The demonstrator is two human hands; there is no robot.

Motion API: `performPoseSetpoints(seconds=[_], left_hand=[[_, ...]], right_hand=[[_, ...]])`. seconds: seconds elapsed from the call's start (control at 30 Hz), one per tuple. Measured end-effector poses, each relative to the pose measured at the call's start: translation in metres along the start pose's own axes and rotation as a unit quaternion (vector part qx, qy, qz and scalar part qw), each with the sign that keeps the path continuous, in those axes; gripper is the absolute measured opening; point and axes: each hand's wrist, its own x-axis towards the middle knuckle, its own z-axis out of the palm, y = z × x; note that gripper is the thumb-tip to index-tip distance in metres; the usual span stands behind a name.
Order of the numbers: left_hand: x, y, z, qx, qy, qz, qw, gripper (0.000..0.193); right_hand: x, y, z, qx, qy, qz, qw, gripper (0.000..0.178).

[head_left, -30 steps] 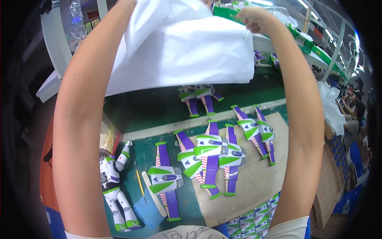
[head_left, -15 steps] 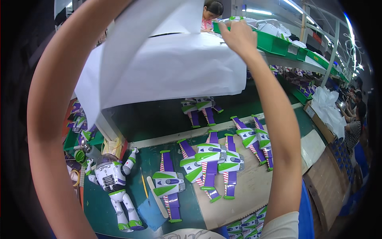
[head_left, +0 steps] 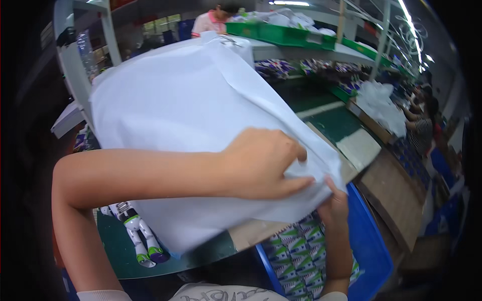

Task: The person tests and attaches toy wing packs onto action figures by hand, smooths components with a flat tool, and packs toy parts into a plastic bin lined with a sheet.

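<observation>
White sheet (head_left: 201,135): large, thin, limp, creased; likely light, tears easily, best gripped at edge. Held above green workbench (head_left: 321,108). Left hand (head_left: 263,163) lies across near corner, fingers curled pinching fold; right hand (head_left: 335,200) beneath, fingertips nipping same edge. Toy figure (head_left: 135,231) below.

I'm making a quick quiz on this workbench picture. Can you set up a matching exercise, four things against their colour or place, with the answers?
Things:
1. white sheet
2. toy figure
3. crate
4. long tray

Colour or place:
A. blue, at the lower right, beside the bench
B. green, up on the shelf at the back
C. held in both hands, covering most of the bench
D. lying on the green bench top, legs showing under the sheet

Pairs: 1-C, 2-D, 3-A, 4-B. The left hand and right hand pinch the sheet's lower right corner.
</observation>
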Motion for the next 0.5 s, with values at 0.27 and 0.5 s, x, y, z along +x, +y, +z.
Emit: performPoseSetpoints(seconds=[0.27, 0.5], left_hand=[[0.099, -0.003, 0.205, 0.241, 0.089, 0.157, 0.954, 0.068], [0.207, 0.054, 0.412, 0.423, 0.006, 0.275, 0.863, 0.044]], right_hand=[[-0.176, -0.107, -0.307, -0.374, 0.353, -0.054, 0.856, 0.049], [-0.284, -0.063, -0.428, -0.674, 0.463, -0.001, 0.576, 0.043]])
